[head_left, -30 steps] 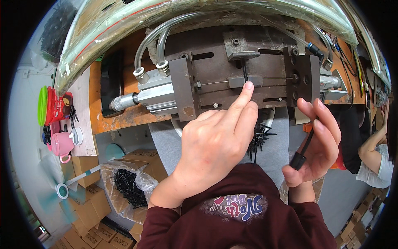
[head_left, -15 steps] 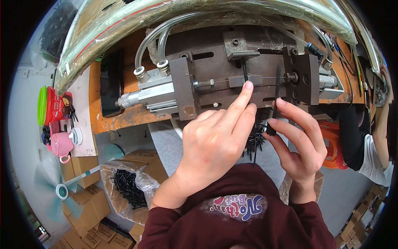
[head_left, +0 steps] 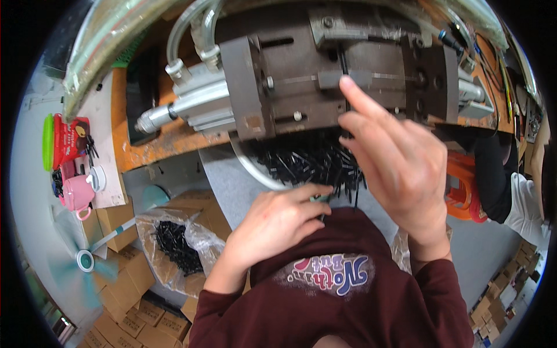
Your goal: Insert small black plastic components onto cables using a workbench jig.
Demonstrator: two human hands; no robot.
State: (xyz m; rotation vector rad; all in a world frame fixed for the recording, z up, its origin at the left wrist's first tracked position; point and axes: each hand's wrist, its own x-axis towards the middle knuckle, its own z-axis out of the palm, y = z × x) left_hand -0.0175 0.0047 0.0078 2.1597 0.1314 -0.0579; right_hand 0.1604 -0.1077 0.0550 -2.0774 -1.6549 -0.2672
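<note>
Hundreds of small black plastic rods [head_left: 307, 162] fill the shallow round metal-rimmed tray [head_left: 246, 162] just below the dark steel press block [head_left: 325, 75]. The left hand [head_left: 278, 223], fingers drawn together, pinches a few rods at the tray's near edge. The right hand [head_left: 394, 162] has its index finger stretched out, tip touching the block's front slot. Left of and below the block, a clear plastic bag [head_left: 174, 243] in a cardboard box holds more black rods.

I see my maroon long-sleeved top [head_left: 342, 301] at the lower centre, a pink-and-blue print on its chest, both hands bare.
</note>
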